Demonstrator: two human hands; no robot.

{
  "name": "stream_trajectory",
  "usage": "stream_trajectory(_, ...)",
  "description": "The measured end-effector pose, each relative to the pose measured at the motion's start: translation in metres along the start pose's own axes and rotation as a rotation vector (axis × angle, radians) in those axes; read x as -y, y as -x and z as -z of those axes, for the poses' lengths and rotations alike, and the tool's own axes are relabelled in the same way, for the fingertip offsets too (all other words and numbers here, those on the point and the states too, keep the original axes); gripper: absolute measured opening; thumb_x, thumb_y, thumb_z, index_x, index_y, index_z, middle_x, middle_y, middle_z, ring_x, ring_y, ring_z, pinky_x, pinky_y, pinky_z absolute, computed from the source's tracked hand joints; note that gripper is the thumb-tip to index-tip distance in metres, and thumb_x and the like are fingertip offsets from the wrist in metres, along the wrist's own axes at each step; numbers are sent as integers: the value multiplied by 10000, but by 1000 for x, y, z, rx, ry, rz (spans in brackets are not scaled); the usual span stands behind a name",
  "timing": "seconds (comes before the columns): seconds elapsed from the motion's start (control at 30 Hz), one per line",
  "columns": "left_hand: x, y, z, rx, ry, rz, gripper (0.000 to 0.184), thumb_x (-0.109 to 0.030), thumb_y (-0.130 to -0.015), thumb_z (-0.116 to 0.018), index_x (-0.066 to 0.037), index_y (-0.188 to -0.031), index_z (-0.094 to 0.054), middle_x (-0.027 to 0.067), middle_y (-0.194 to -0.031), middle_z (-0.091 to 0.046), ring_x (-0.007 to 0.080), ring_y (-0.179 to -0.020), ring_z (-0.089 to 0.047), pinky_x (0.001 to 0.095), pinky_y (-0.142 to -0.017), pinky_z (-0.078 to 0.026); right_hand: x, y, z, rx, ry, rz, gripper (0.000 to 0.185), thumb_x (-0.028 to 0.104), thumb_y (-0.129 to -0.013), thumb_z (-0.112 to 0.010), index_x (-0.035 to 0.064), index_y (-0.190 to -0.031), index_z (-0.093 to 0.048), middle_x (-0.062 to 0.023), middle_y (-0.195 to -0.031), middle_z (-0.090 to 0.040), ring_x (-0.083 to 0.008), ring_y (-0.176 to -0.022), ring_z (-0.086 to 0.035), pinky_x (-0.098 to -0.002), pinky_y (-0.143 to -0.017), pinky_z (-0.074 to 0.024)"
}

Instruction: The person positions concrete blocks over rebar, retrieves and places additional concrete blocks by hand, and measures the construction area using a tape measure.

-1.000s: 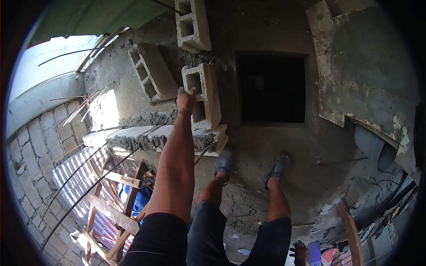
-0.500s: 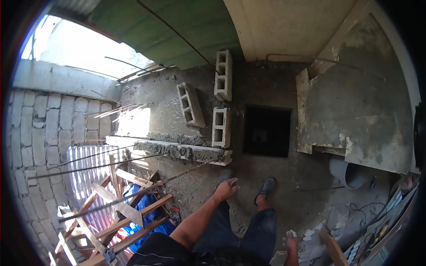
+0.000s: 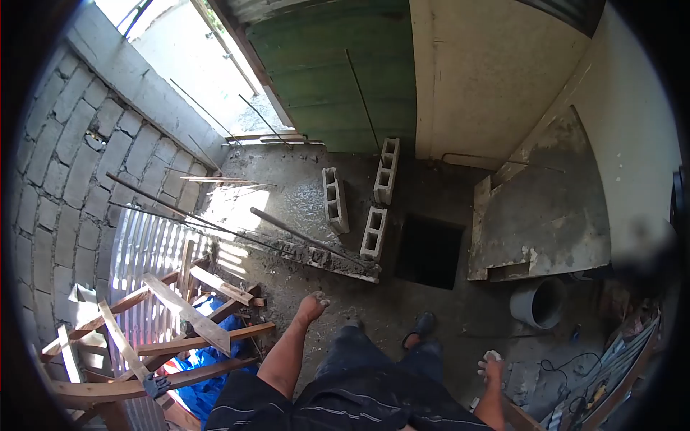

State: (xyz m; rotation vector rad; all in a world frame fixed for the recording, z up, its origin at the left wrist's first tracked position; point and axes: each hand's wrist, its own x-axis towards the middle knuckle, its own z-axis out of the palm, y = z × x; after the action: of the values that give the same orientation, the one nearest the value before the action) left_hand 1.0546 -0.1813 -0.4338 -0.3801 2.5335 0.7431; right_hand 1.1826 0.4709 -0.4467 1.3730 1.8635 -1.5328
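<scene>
My left hand [image 3: 312,307] hangs over the floor near the low mortar-topped block row [image 3: 330,260], touching nothing. Its fingers are loosely curled and apart, with pale residue on the tips. On the other side, my right hand [image 3: 491,365] is held away from my body, fingers loosely bent and apart, pale grey matter on them, nothing held. Ahead stand several hollow concrete blocks: one tilted on the wet floor [image 3: 335,201], one farther back [image 3: 387,171], and a nearer one [image 3: 373,234] beside the end of the row. Steel rods [image 3: 302,235] stick up from the row.
A dark square opening [image 3: 429,251] lies in the floor right of the blocks. Further right are a concrete slab [image 3: 543,215] and a grey bucket [image 3: 537,304] on its side. Wooden planks [image 3: 188,314] and a blue tarp [image 3: 205,384] lie at left.
My view has tilted up and shifted. My left hand has moved left, away from the end of the block row, and my right hand has come further into view.
</scene>
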Motion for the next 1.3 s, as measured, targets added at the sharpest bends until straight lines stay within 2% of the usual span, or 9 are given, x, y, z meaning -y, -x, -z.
stream_trajectory(0.33,178,55,-41,142,391,231,518,-359,-801,-684,-10,-1178,-617,189,-1187,-620,325,-1143,-570,365,-952,-449,-61,138,-81,176,364,-277,317,265,-890,-602,109,-1163,-555,-43,-948,-615,-208,-753,-652,-389,-552,-528)
stream_trajectory(0.5,266,98,-32,428,-65,214,464,-446,-837,-589,-59,-1078,-674,180,-1153,-632,335,-1109,-581,398,-928,-464,-38,155,-115,91,332,-184,391,266,-877,-619,86,-1217,-546,-47,-1003,-634,-213,-783,-664,-368,-558,-527)
stream_trajectory(0.57,323,90,-54,466,-482,-55,411,-431,-858,-530,-94,-1029,-691,170,-1107,-648,342,-1073,-594,410,-905,-475,-14,165,-135,95,316,-85,464,269,-872,-619,76,-1281,-515,-59,-1066,-640,-204,-798,-667,-349,-557,-521)
stream_trajectory(0.73,312,80,-20,321,-467,-187,396,-390,-841,-587,-57,-1030,-685,174,-1106,-650,338,-1049,-604,379,-903,-472,20,160,-165,139,362,-11,529,276,-868,-617,61,-1331,-479,-75,-1131,-638,-202,-821,-673,-328,-554,-514)
stream_trajectory(0.8,269,81,10,104,259,303,386,-314,-823,-644,-14,-1066,-665,186,-1119,-648,326,-1055,-610,364,-896,-466,29,154,-169,163,383,8,542,278,-868,-616,56,-1341,-471,-79,-1141,-639,-206,-828,-675,-326,-555,-514)
stream_trajectory(0.9,220,79,26,-21,467,353,382,-249,-810,-668,13,-1088,-649,192,-1089,-661,317,-1050,-618,369,-881,-464,39,147,-169,167,388,10,544,274,-870,-615,47,-1341,-467,-86,-1171,-630,-212,-844,-677,-328,-557,-519)
stream_trajectory(1.0,199,74,20,-17,490,303,420,-265,-819,-663,34,-1112,-630,198,-1086,-661,325,-1059,-614,384,-886,-462,41,142,-161,180,407,5,511,264,-889,-604,41,-1328,-469,-95,-1175,-618,-243,-892,-663,-374,-620,-515)
stream_trajectory(1.23,203,95,-18,99,446,358,392,-293,-823,-646,-1,-1084,-656,183,-1094,-660,325,-1044,-616,367,-886,-464,30,123,-139,199,459,-27,533,266,-870,-633,47,-1330,-478,-99,-1169,-629,-215,-816,-680,-327,-537,-528)
stream_trajectory(1.3,211,108,-30,41,149,186,343,-300,-858,-620,-49,-1089,-657,115,-976,-672,213,-849,-650,357,-684,-497,24,119,-132,204,462,-39,531,264,-869,-638,50,-1328,-480,-98,-1164,-631,-216,-812,-680,-325,-536,-527)
